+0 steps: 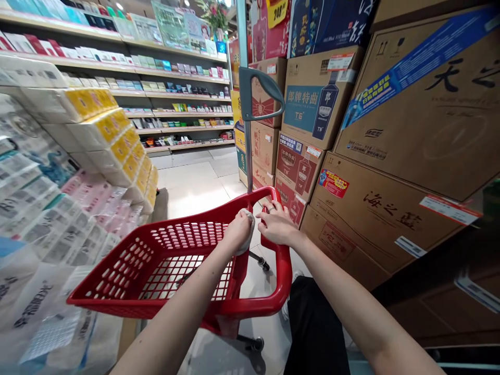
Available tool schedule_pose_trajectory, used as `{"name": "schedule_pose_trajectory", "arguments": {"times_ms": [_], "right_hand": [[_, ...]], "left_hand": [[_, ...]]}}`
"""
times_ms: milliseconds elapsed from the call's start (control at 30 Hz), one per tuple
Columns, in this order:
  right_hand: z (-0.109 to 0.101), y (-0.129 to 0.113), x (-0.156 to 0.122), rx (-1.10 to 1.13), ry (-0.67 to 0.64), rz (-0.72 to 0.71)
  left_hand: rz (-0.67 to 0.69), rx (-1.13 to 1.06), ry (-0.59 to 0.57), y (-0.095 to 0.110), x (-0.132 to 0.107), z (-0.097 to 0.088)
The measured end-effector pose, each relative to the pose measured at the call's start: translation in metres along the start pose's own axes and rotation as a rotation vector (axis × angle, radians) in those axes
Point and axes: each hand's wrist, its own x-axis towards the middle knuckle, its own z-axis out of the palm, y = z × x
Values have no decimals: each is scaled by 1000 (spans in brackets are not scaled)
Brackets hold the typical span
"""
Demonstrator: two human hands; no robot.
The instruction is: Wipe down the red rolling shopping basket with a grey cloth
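Note:
A red plastic shopping cart (175,307) stands before me, with a slatted basket on a wheeled frame. My left hand (239,232) is closed on a crumpled white cloth (247,240), which lies against the cart's rear rim, near the handle. Across the right side of the red handle (287,273) lies my right hand (276,223), its fingers bent around the bar and a ring on one finger. Part of the grip is hidden under that hand. Through the basket's slatted bottom, the pale floor shows.
Stacked cardboard cartons (359,213) rise close on the right. Packs of tissue (97,130) are piled on the left. A grey pole with a loop handle (245,96) stands beyond the cart. Stocked shelves (175,96) line the back, past a tiled floor (191,179).

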Motion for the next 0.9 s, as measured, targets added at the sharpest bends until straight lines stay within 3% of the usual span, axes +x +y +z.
{"name": "schedule_pose_trajectory", "arguments": {"times_ms": [233,400,567,900], "right_hand": [[2,2,3,6,-2,-15],[3,0,3,21,1,32],[4,-4,1,50,48,53],[2,-8,-5,77,89,69]], "left_hand": [[-21,82,-6,2,38,-2],[-15,111,-48,1,39,-5],[8,148,-61,7,13,-7],[58,235,-165,3,-77,-6]]}}
